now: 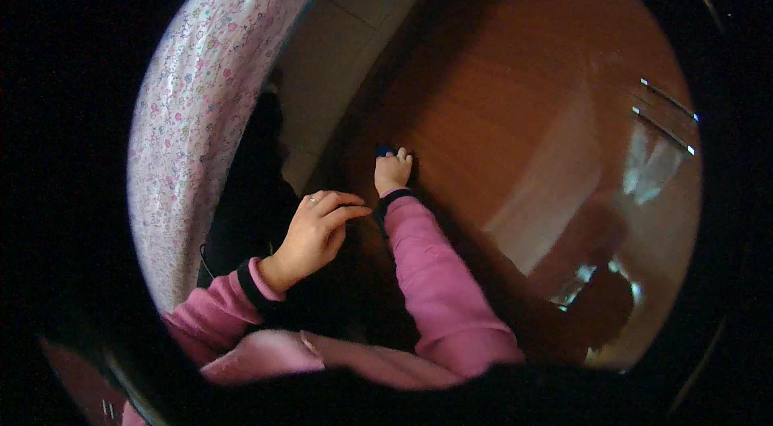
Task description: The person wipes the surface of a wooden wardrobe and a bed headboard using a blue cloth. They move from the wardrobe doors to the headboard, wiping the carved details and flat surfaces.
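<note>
My right hand (pixel 393 171) reaches out over the glossy brown wooden surface (pixel 483 88). Its fingers are curled down on a small dark blue thing (pixel 384 150), which shows only at the fingertips; the rest is hidden, and its kind cannot be made out. Closer to me and to the left, my left hand (pixel 316 231) hovers near the right wrist, a ring on one finger. Its fingers stretch to the right, loosely bent, and no object shows in them. Both arms wear pink sleeves with dark cuffs.
On the left hangs or lies a pale floral cloth (pixel 209 80). Between it and the wood runs a grey tiled floor (pixel 334 47), with a dark shape (pixel 254 176) beside the cloth. Bright reflections and two thin dark bars (pixel 664 130) show on the right.
</note>
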Tool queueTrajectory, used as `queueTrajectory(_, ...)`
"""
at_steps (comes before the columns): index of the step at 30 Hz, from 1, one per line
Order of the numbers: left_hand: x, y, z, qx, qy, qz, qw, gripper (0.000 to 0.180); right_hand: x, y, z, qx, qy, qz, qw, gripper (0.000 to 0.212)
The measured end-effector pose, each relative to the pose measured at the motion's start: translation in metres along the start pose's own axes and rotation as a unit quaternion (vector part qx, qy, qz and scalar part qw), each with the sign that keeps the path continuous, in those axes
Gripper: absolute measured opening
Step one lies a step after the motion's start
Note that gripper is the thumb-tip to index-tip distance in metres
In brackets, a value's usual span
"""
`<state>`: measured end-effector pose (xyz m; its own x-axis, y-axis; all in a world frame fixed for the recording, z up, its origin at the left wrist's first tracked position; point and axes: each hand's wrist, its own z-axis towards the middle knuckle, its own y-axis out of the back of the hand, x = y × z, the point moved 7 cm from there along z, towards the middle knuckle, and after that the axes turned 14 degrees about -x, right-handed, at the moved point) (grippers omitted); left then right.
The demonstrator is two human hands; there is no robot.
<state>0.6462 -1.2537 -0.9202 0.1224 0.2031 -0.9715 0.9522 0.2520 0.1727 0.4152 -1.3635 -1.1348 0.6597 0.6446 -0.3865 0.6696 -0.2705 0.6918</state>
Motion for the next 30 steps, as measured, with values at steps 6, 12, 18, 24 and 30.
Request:
queueTrajectory(6, 0.013, -0.01, -0.037, -0.058, 0.024, 0.022, 0.998, 0.045, 0.013, -0.041, -0.003, 0.063, 0.009, 0.001, 0.998, 0.028)
queueTrajectory(12, 0.038, -0.057, -0.056, -0.081, 0.064, 0.027, 0.994, 0.044, -0.072, -0.04, 0.08, -0.025, -0.051, -0.057, 0.997, 0.028)
queueTrajectory(18, 0.053, -0.133, -0.041, -0.073, 0.093, 0.035, 0.992, 0.045, -0.142, -0.082, 0.116, -0.045, -0.118, -0.05, 0.991, 0.026)
queueTrajectory(24, 0.097, -0.17, -0.03, -0.04, 0.138, 0.037, 0.989, 0.043, -0.132, -0.166, 0.15, -0.026, -0.069, -0.023, 0.997, 0.027)
queueTrajectory(30, 0.144, -0.206, -0.012, -0.035, 0.189, 0.028, 0.981, 0.043, -0.113, -0.255, 0.183, -0.034, -0.028, 0.016, 0.999, 0.032)
